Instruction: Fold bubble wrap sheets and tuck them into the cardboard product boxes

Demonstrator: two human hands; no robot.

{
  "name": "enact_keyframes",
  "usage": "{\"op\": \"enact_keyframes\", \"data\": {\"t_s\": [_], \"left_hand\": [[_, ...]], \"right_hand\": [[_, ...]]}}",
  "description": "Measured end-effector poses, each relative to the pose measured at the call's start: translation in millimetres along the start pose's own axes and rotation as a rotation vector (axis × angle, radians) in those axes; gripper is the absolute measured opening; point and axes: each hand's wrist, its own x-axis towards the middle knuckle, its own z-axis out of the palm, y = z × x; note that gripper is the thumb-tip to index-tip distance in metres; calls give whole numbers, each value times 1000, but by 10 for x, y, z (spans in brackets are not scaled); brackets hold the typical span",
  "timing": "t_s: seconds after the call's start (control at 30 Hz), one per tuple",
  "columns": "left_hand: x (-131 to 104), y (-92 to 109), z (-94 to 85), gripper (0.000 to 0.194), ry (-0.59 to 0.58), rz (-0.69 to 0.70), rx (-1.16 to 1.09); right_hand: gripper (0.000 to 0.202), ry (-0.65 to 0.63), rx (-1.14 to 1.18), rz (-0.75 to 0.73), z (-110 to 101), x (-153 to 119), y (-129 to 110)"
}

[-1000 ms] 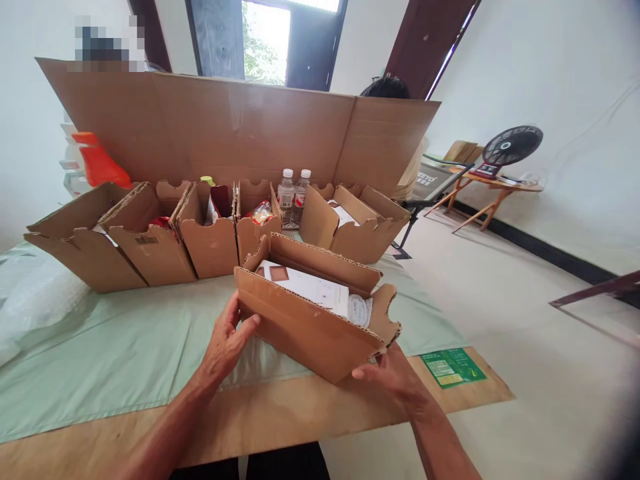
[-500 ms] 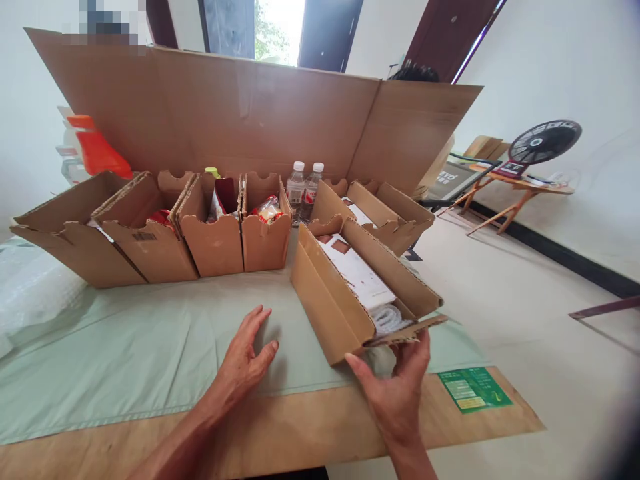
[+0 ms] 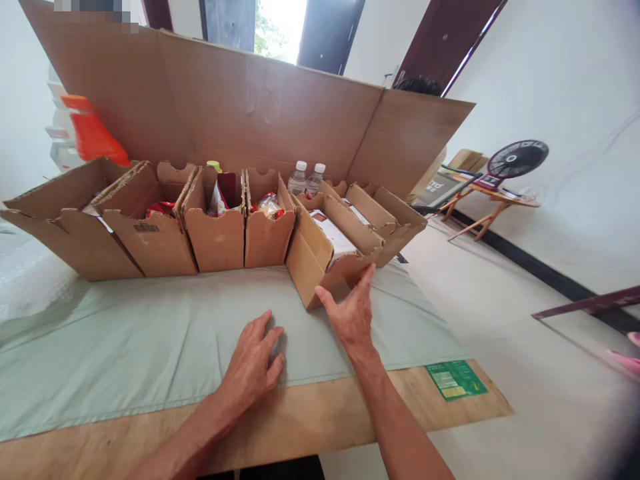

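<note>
My right hand (image 3: 353, 310) spans the front of an open-topped cardboard box (image 3: 305, 267), its thumb at the lower left and its fingers on the front panel's right side. A white printed package (image 3: 336, 239) lies inside that box. The box sits beside another cardboard bin holding a red and clear packet (image 3: 270, 205). Over the green cloth (image 3: 165, 333), my left hand (image 3: 257, 353) is open with its fingers spread, holding nothing. Two clear bottles with white caps (image 3: 297, 179) stand behind the box.
Several cardboard bins (image 3: 215, 237) line the left, with an orange-red bottle (image 3: 95, 133) behind them. A tall cardboard sheet (image 3: 210, 87) stands across the back. Bubble wrap (image 3: 35, 273) lies at left. A fan (image 3: 517, 160) rests on a small wooden table at right.
My right hand has pushed the cardboard box away from me, back into the row beside the other bins. My left hand stays open and has shifted slightly.
</note>
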Motion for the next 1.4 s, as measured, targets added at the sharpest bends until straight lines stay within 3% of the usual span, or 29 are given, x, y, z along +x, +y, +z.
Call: {"op": "enact_keyframes", "data": {"t_s": [0.13, 0.3, 0.47, 0.57, 0.7, 1.0, 1.1, 1.23, 1.3, 1.4], "left_hand": [[1, -19, -21, 41, -15, 55, 49], [12, 13, -54, 38, -30, 100, 95], [24, 51, -61, 34, -24, 113, 156], [34, 46, -64, 33, -32, 133, 192], [41, 44, -66, 33, -28, 153, 231], [47, 119, -78, 36, -51, 148, 290], [54, 136, -102, 38, -80, 143, 289], [66, 137, -110, 38, -84, 146, 258], [76, 123, -99, 37, -34, 152, 205], [107, 80, -111, 29, 115, 157, 58]], "right_hand": [[108, -63, -50, -21, -2, -93, 2], [59, -200, -73, -228, -82, -471, 12], [72, -429, -161, -211, 60, -210, -70], [79, -501, -174, -203, 208, -8, -37], [76, -604, -181, -234, 317, 48, 40], [66, -587, -146, -263, 307, 38, 38], [59, -525, -87, -295, 208, 152, -195], [62, -386, 107, -317, 182, 626, -833], [57, -394, 129, -306, 273, 920, -1138], [29, -441, 67, -273, 417, 1161, -1382]]}}
